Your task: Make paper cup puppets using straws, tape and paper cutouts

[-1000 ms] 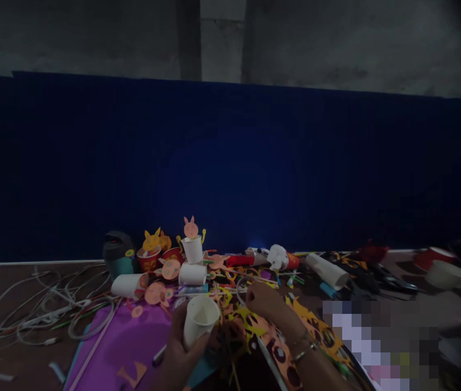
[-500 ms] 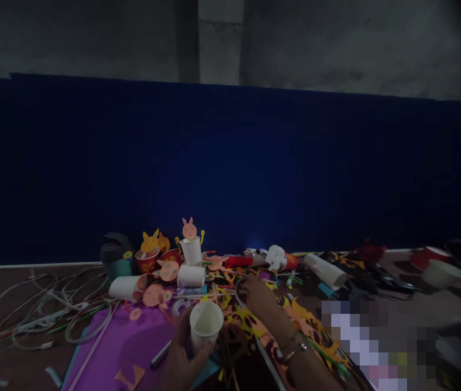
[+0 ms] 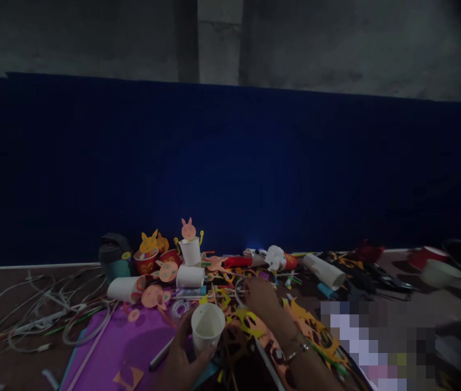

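My left hand (image 3: 185, 355) is wrapped round an upright white paper cup (image 3: 208, 326), its open mouth facing up. Beyond it, my right hand (image 3: 257, 293) reaches down among paper scraps, its fingers bent round the edge of a clear tape roll (image 3: 240, 292); the fingertips are partly hidden. Yellow and orange cut-out paper scraps (image 3: 250, 321) lie beneath my right wrist. A dark marker (image 3: 161, 355) rests beside my left hand on purple paper (image 3: 132, 342).
Cups with paper animal heads, one a pink head (image 3: 188, 229), stand at the back by a flask (image 3: 115, 260). White cables (image 3: 43, 309) coil at the left. Lying cups, a white tube (image 3: 325, 271) and a pale bowl (image 3: 441, 273) are on the right.
The view has shifted slightly. My left hand and the cup are a little further right, while my right hand stays at the tape roll.
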